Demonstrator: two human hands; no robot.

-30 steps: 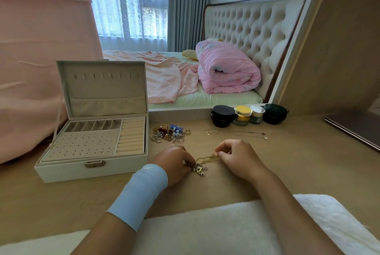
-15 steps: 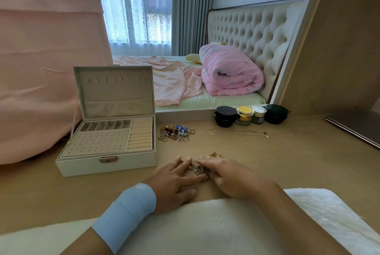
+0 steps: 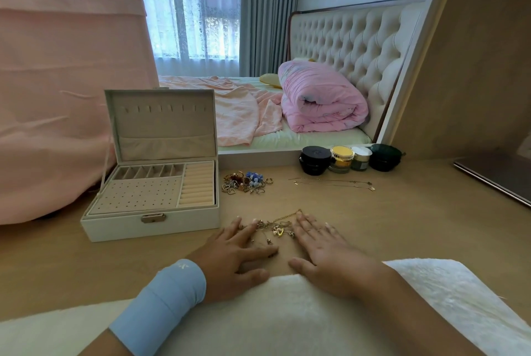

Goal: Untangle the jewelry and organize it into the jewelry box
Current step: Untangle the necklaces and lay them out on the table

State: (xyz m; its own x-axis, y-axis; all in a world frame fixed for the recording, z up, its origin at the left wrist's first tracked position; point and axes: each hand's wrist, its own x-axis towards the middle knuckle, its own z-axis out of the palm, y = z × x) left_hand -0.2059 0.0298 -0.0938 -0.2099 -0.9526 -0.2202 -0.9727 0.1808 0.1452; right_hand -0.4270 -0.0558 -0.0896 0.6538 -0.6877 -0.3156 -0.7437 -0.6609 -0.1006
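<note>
The knot of gold chains (image 3: 275, 229) lies on the wooden table (image 3: 402, 226), near the front edge, between the two hands. It looks bunched, with small charms caught in it and one loop of chain trailing toward the far side, so the untangling seems barely begun.

The left hand (image 3: 235, 252) lies flat with fingers straight and spread, its fingertips touching the left edge of the knot. The right hand (image 3: 324, 249) is flat and spread too, fingertips against the right edge. Neither pinches or grips anything.

To the left stands the jewelry box (image 3: 149, 223), lid up; no piece shows in its trays, so the sorting appears wholly ahead. Farther back, just right of the box, sits a pile of rings and earrings (image 3: 247, 182), and right of that a thin necklace (image 3: 333, 182) lies stretched out alone — perhaps already freed. Behind it stand four small jars (image 3: 344, 159).
</note>
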